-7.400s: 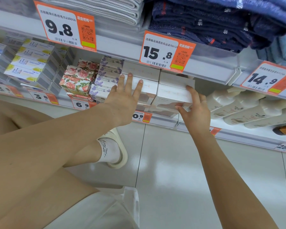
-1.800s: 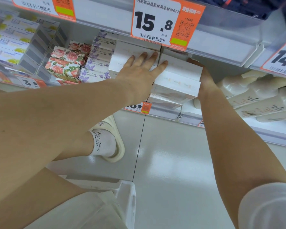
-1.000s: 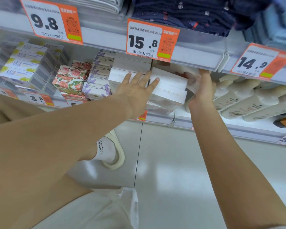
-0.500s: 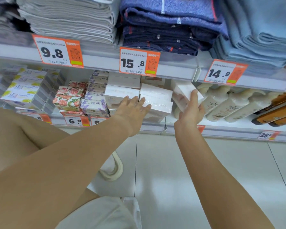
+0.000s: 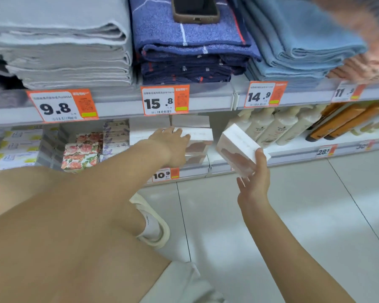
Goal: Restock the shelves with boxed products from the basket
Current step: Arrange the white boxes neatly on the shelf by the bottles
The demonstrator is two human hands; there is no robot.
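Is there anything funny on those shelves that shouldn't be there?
Yes. A phone lies on the stack of dark blue towels on the upper shelf, among goods for sale. Also, the right hand holds one white box tilted, off the shelf, not lined up with the stacked white boxes.

Both forearms are bare, with no sleeves or jewellery showing. The person wears pale white cloth shorts [image 5: 184, 285], a white ankle sock with small dark lettering [image 5: 150, 226], and a cream rubber slide sandal [image 5: 160, 232].
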